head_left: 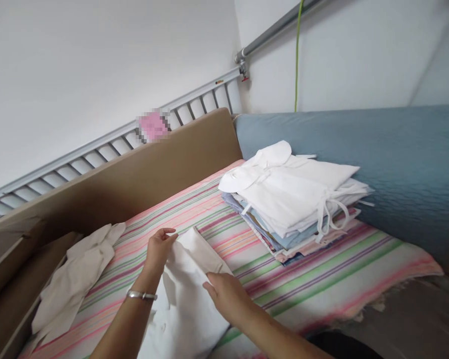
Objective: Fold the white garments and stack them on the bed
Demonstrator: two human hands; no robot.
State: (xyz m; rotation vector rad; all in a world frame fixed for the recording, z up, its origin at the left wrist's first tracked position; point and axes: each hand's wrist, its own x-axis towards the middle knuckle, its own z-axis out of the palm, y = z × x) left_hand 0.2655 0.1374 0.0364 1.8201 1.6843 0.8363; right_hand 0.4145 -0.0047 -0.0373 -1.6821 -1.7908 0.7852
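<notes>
My left grip (160, 249) pinches the far corner of the white cloth (194, 309), my right grip (228, 296) its right edge; the striped cover (187, 204) shows between it and the folded stack (303, 194).

No text can be read. A small label (219, 82), which looks like a brand mark, sits at 12 o'clock from the middle of the view, on the top rail of the white radiator (197, 107), near the rail's upper end. It shows a dark spot on its 9 o'clock side and orange strokes towards 3 o'clock, too small to make out as letters. At 10 o'clock, a pink patch (153, 125) before the radiator is pixelated beyond reading.
</notes>
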